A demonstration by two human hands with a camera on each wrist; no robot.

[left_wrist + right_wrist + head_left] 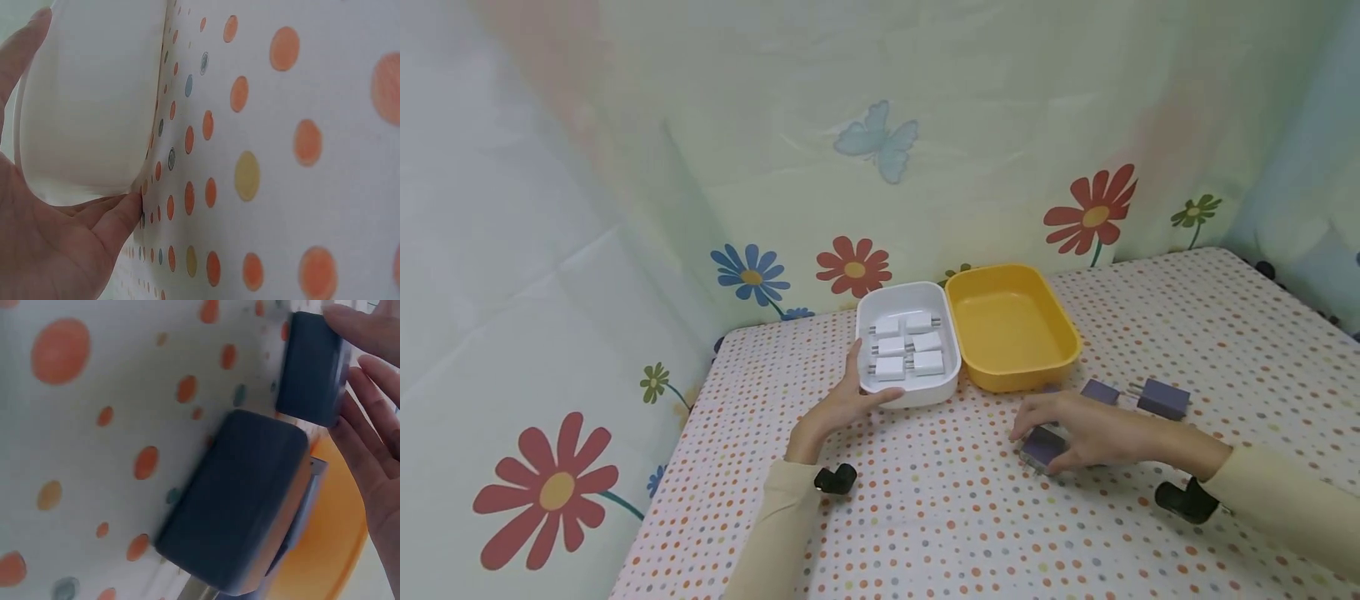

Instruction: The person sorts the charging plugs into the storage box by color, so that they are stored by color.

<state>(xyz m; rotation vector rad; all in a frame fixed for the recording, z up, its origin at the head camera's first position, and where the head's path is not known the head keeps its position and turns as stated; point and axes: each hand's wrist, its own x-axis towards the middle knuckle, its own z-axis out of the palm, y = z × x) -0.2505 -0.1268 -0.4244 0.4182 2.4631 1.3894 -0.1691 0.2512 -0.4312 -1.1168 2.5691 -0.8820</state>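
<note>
My left hand (835, 408) rests against the near left corner of a white tray (917, 398), fingers along its side and thumb along its front. Several white plug chargers (891, 368) lie in rows inside. In the left wrist view, the fingers spread around the tray's outer wall (94, 100). My right hand (1097, 429) pinches a dark purple plug charger (1043, 447) between thumb and fingers, close over the table. The right wrist view shows this charger (311, 369) at the fingertips and a second dark charger (234, 500) nearer the camera.
A yellow tray (1011, 333) with nothing in it stands against the white one's right side. More purple chargers, among them one (1163, 398) to the right and another (1101, 392) behind my right hand, lie on the dotted tablecloth (940, 517). A flowered curtain (970, 167) hangs behind.
</note>
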